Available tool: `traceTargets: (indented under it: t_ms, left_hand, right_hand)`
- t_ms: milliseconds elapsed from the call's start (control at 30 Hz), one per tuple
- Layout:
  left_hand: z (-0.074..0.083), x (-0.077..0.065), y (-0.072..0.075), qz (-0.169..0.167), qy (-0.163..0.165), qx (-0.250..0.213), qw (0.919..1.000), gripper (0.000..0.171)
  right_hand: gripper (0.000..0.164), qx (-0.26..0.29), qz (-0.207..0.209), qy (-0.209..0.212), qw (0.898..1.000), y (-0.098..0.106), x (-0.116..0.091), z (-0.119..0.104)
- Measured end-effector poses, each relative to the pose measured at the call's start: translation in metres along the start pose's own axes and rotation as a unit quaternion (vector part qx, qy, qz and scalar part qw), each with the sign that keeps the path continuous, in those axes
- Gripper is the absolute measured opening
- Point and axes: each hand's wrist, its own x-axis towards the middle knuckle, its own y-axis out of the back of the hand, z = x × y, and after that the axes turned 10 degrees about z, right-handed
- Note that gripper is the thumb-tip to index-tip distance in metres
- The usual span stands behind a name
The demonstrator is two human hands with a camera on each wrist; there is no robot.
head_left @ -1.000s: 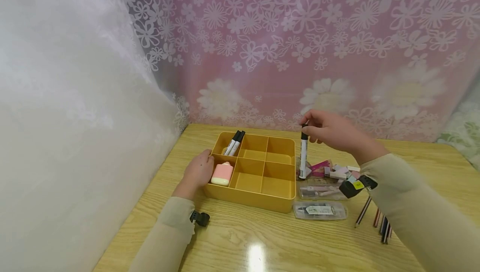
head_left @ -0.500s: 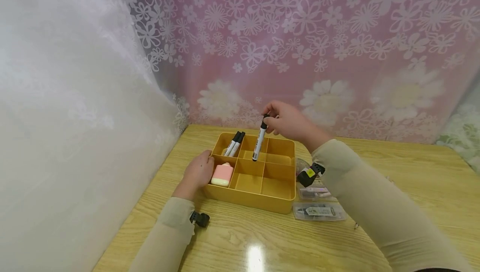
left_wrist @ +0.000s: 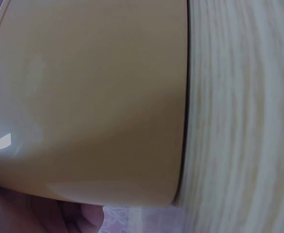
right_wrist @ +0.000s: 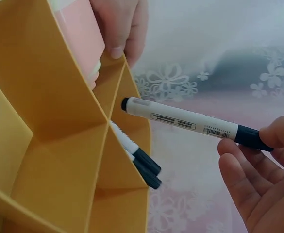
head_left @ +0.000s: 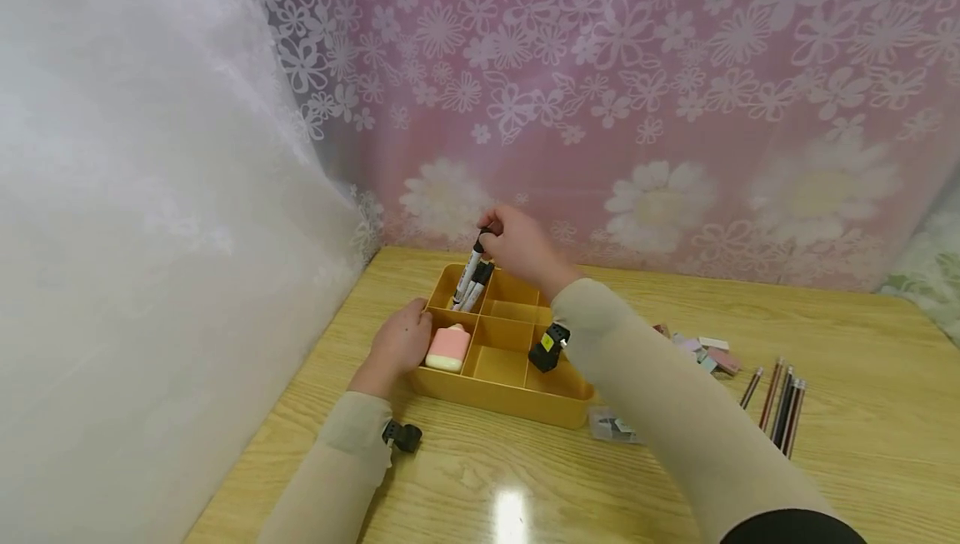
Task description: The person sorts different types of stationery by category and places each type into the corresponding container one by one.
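Observation:
A yellow divided organizer box (head_left: 495, 405) stands on the wooden table. My left hand (head_left: 405, 337) grips its left wall, thumb over the rim in the right wrist view. My right hand (head_left: 521, 246) pinches a white marker (right_wrist: 180, 121) by its black cap, cap end up and tilted, over the back left compartment. Two more black-capped markers (right_wrist: 142, 165) lean in that compartment. A pink and cream flat item (head_left: 448, 348), shaped like a small bottle, lies in the front left one. Yellow box wall (left_wrist: 93, 97) fills most of the left wrist view.
Right of the box, partly behind my right sleeve (head_left: 652, 377), lie small pastel blocks like erasers (head_left: 708, 352) and several pencils (head_left: 783, 402). A clear plastic case (head_left: 611, 425) sits by the box's front right corner. A floral curtain (head_left: 600, 111) hangs behind the table.
My right hand has carried the marker leftward, from above the items right of the box to over the back left compartment. The left hand stays on the box wall.

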Motion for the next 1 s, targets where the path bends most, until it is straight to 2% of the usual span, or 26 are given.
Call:
traceTargets:
  t_ms: [200,433,667,767,1000]
  left_hand:
    - [0.001,0.002,0.000,-0.001,0.000,0.002,1.0000,0.051]
    - [0.000,0.001,-0.002,0.003,0.005,0.003,1.0000,0.051]
    - [0.001,0.000,-0.002,0.009,-0.001,0.005,0.9999,0.051]
    - [0.000,0.000,-0.002,0.008,-0.002,0.008,0.9999,0.050]
    - [-0.001,0.001,-0.002,0.002,0.010,0.001,1.0000,0.051]
  right_hand:
    - [0.014,-0.009,-0.009,-0.001,1.000,-0.019,0.005,0.009]
    - [0.015,-0.092,-0.027,0.015,0.995,-0.041,0.005,0.018]
    - [0.022,-0.152,-0.024,0.028,0.988,-0.050,0.007,0.013]
    - [0.030,-0.160,-0.037,0.023,0.986,-0.052,0.008,0.011]
    - [0.045,-0.122,-0.052,-0.014,0.991,-0.049,0.010,0.014]
